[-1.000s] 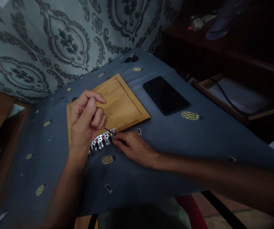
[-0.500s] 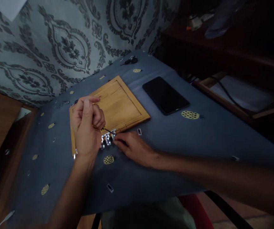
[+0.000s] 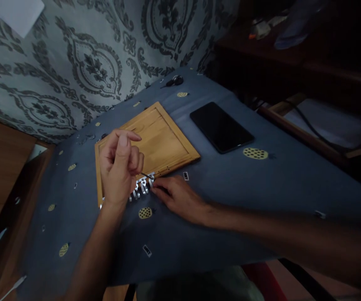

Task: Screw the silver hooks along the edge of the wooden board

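My left hand [image 3: 120, 163] is curled above the lower edge of a framed wooden board [image 3: 167, 136]. A thin dark screwdriver shaft [image 3: 147, 175] sticks out from that fist and slants down to the right; the handle is hidden in the fingers. Along the board's near edge lies a silvery metal hook rail [image 3: 143, 186] with several hooks. The shaft's tip meets the rail near its right end. There my right hand [image 3: 180, 198] pinches at the last hook with thumb and forefinger. Whether a screw sits between those fingertips cannot be made out.
A black tablet or large phone [image 3: 221, 127] lies to the right of the board. Dark keys or a similar small item [image 3: 174, 80] rest at the far end of the blue patterned tablecloth [image 3: 224, 184]. A patterned wall [image 3: 95, 62] bounds the table behind; an open drawer [image 3: 324, 125] stands at right.
The whole view has shifted slightly. My left fist has turned a little, and the yellow bit of the screwdriver handle seen before is now hidden. My right hand keeps its pinch at the rail.
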The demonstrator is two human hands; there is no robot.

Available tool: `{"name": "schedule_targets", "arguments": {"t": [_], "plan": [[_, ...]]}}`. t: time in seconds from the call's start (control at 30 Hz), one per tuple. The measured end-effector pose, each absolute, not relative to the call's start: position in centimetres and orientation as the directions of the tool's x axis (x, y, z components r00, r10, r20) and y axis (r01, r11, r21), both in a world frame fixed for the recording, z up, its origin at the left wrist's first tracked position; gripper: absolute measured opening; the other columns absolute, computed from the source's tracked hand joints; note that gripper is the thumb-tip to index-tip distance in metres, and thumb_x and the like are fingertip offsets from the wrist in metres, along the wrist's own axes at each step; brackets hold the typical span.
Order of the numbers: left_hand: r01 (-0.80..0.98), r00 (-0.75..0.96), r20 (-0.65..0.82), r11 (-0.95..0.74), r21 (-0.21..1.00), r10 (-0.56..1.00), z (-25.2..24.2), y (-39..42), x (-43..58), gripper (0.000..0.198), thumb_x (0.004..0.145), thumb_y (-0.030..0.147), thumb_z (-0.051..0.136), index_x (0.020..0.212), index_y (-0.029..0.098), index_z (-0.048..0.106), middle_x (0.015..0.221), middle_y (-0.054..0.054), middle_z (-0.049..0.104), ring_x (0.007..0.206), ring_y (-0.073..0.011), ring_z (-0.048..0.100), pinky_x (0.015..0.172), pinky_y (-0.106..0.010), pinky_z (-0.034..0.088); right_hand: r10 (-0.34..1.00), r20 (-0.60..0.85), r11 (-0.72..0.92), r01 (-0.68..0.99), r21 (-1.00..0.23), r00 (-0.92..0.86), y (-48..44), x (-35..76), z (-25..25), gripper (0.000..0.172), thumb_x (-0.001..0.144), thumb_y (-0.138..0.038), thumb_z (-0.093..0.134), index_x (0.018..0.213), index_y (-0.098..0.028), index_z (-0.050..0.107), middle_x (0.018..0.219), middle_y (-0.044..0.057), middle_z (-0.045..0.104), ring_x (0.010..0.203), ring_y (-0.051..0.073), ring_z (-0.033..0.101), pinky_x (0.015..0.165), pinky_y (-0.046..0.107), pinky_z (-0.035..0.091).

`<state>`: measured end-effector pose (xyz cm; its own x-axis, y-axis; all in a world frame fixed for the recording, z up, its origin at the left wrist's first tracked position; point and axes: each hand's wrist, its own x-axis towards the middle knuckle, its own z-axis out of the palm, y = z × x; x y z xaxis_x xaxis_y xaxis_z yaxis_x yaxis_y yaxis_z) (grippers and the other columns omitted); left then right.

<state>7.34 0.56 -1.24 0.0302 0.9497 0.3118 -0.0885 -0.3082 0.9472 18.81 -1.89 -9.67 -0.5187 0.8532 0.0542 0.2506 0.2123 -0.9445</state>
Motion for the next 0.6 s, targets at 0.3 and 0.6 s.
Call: {"name": "schedule_targets", "arguments": {"t": [0.3, 0.6], "plan": [[-0.110, 0.267, 0.208, -0.185, 0.977, 0.941, -0.5, 1.1, 6.6, 0.028, 0.086, 0.043, 0.068, 0.081, 0.017, 0.061, 0.045, 0.013, 0.018, 0.034, -0.0018, 0.013, 0.036, -0.013, 0.020, 0.846, 0.039, 0.210, 0.266, -0.941, -0.531, -1.8, 18.7, -9.5, 0.029, 0.091, -0.006, 0.053, 0.064, -0.015, 0.057, 0.060, -0.003, 0.053, 0.058, 0.011, 0.047, 0.060, 0.024, 0.031], [-0.027, 0.307, 0.220, -0.222, 0.975, 0.926, -0.4, 1.2, 5.2, 0.028, 0.089, 0.044, 0.064, 0.090, 0.016, 0.063, 0.046, 0.009, 0.034, 0.038, -0.0053, 0.030, 0.041, -0.016, 0.034, 0.844, 0.043, 0.220, 0.271, -0.937, -0.535, -1.8, 18.8, -9.5, 0.027, 0.090, -0.006, 0.053, 0.066, -0.015, 0.059, 0.064, 0.000, 0.059, 0.061, 0.012, 0.051, 0.062, 0.024, 0.032]]}}
